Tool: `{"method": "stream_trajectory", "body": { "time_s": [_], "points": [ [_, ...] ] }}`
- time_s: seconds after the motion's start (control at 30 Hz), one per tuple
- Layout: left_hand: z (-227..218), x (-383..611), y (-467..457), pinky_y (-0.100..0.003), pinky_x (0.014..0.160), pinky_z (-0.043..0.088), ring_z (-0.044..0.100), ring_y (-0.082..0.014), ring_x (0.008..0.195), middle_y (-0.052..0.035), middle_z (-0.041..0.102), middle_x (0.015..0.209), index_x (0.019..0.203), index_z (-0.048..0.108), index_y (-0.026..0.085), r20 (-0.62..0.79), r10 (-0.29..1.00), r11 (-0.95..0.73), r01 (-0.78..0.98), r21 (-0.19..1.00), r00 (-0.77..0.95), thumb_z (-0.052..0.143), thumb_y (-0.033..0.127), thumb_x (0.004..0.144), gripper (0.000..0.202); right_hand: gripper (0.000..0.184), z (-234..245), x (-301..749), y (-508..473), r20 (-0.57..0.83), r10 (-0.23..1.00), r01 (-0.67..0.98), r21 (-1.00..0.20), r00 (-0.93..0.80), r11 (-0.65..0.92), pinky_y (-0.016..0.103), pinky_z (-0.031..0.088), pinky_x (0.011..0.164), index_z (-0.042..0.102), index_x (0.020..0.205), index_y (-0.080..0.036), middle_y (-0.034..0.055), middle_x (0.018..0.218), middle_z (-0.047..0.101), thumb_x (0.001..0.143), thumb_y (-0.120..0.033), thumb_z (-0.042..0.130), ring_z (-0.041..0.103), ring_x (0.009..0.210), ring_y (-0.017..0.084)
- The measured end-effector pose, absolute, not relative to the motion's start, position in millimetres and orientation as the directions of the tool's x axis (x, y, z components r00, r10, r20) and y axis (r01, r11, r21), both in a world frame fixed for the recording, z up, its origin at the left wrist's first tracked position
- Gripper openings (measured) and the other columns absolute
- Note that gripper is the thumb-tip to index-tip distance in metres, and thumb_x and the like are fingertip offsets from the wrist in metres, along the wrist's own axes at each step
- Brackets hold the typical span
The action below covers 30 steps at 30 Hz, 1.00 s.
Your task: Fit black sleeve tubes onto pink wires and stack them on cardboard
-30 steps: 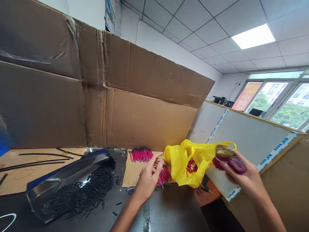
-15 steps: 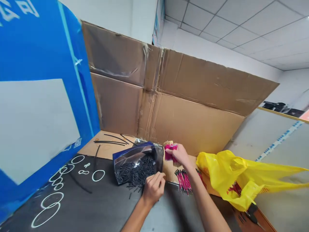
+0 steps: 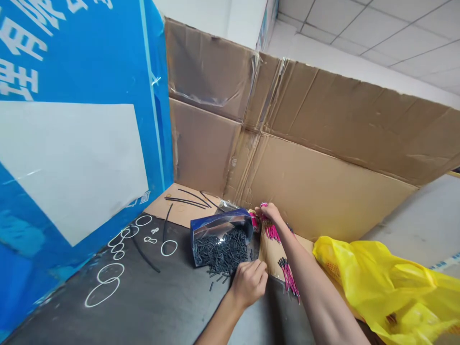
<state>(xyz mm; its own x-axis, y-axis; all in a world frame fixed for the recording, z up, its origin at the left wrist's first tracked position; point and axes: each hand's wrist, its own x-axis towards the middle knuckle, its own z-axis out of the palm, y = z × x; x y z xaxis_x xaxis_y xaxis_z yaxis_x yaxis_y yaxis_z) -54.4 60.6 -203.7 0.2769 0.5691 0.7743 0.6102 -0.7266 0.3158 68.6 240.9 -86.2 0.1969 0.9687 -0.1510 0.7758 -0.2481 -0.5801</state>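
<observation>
Gripping pink bundle (image 3: 264, 205) beside box (image 3: 219, 218) with right hand (image 3: 270, 212), no longer by bag (image 3: 388, 282); keeping left hand (image 3: 250, 283) curled closed near tubes (image 3: 230, 251).

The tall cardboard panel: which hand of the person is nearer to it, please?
Right. The right hand is close to the foot of the cardboard panel; the left hand is farther out from it, beside the heap of black pieces.

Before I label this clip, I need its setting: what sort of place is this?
Probably a small workshop or hand-assembly bench. Short black pieces are heaped by the dozen, bundles of thin pink strands lie near them, and a cardboard sheet stands behind the dark table.
</observation>
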Motion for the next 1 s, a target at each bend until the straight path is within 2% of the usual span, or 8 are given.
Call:
{"method": "stream_trajectory", "body": {
  "time_s": [0.1,0.23,0.43,0.67,0.77,0.83,0.93,1.0],
  "points": [
    [-202,-54,61,-0.03,0.059,0.04,0.059,-0.0154,0.057,0.0,0.06,0.065,0.075,0.053,0.021,0.763,0.578,-0.723,0.614,0.316,0.288,0.045,0.006,0.089,0.021,0.032,-91,68,251,-0.255,0.942,0.793,-0.518,0.217,-0.322,0.042,0.059,0.089,0.063,0.125,-0.017,0.0086,0.125,0.064,0.099,-0.037,0.065,0.066,0.106,0.024],
    [-200,-55,61,-0.03,0.058,0.04,0.058,-0.0152,0.057,0.0,0.06,0.065,0.074,0.053,0.021,0.752,0.59,-0.716,0.621,0.318,0.295,0.045,0.005,0.087,0.021,0.034,-99,64,254,-0.282,0.927,0.811,-0.464,0.247,-0.357,0.044,0.058,0.092,0.062,0.126,-0.017,0.0096,0.126,0.064,0.099,-0.037,0.065,0.066,0.109,0.024],
    [-198,-56,63,-0.028,0.059,0.041,0.059,-0.0145,0.058,0.0,0.062,0.065,0.076,0.056,0.02,0.735,0.603,-0.719,0.61,0.334,0.309,0.044,0.006,0.088,0.022,0.032,-105,66,236,-0.222,0.935,0.817,-0.458,0.277,-0.351,0.043,0.057,0.093,0.063,0.125,-0.018,0.0095,0.127,0.064,0.099,-0.036,0.065,0.065,0.11,0.024],
    [-196,-59,68,-0.026,0.061,0.045,0.063,-0.015,0.059,-0.0015,0.065,0.069,0.08,0.063,0.018,0.713,0.616,-0.739,0.558,0.377,0.334,0.043,0.008,0.092,0.025,0.031,-101,64,190,-0.089,0.959,0.782,-0.562,0.268,-0.271,0.044,0.056,0.095,0.064,0.122,-0.016,0.01,0.122,0.066,0.101,-0.038,0.062,0.066,0.109,0.024],
    [-194,-62,72,-0.025,0.063,0.048,0.065,-0.0151,0.062,-0.0027,0.069,0.073,0.083,0.067,0.018,0.708,0.629,-0.745,0.511,0.43,0.321,0.045,0.008,0.091,0.025,0.025,-97,58,157,0.001,0.97,0.771,-0.607,0.245,-0.194,0.038,0.051,0.099,0.062,0.123,-0.012,0.0156,0.121,0.069,0.102,-0.023,0.053,0.066,0.113,0.025],
    [-193,-63,77,-0.024,0.062,0.048,0.064,-0.015,0.059,-0.0031,0.068,0.069,0.078,0.067,0.018,0.696,0.656,-0.732,0.473,0.491,0.292,0.047,0.01,0.09,0.025,0.03,-92,53,135,0.072,0.975,0.767,-0.631,0.208,-0.117,0.034,0.047,0.104,0.06,0.128,-0.014,0.0146,0.128,0.067,0.099,-0.016,0.052,0.063,0.121,0.024],
    [-192,-64,85,-0.024,0.06,0.051,0.064,-0.014,0.057,-0.0037,0.071,0.071,0.079,0.069,0.016,0.647,0.725,-0.678,0.408,0.612,0.235,0.058,0.021,0.091,0.017,0.035,-69,51,100,0.135,0.982,0.752,-0.659,0.129,-0.008,0.032,0.048,0.104,0.059,0.131,-0.018,0.0106,0.133,0.067,0.096,-0.02,0.056,0.063,0.123,0.023],
    [-191,-64,89,-0.025,0.058,0.053,0.062,-0.0131,0.055,-0.002,0.069,0.069,0.083,0.069,0.014,0.565,0.809,-0.579,0.375,0.724,0.16,0.059,0.031,0.095,0.023,0.028,-39,59,71,0.134,0.99,0.729,-0.674,-0.039,0.12,0.027,0.053,0.094,0.067,0.12,-0.025,0.0018,0.119,0.075,0.092,-0.029,0.066,0.07,0.109,0.02]
  ]
}}
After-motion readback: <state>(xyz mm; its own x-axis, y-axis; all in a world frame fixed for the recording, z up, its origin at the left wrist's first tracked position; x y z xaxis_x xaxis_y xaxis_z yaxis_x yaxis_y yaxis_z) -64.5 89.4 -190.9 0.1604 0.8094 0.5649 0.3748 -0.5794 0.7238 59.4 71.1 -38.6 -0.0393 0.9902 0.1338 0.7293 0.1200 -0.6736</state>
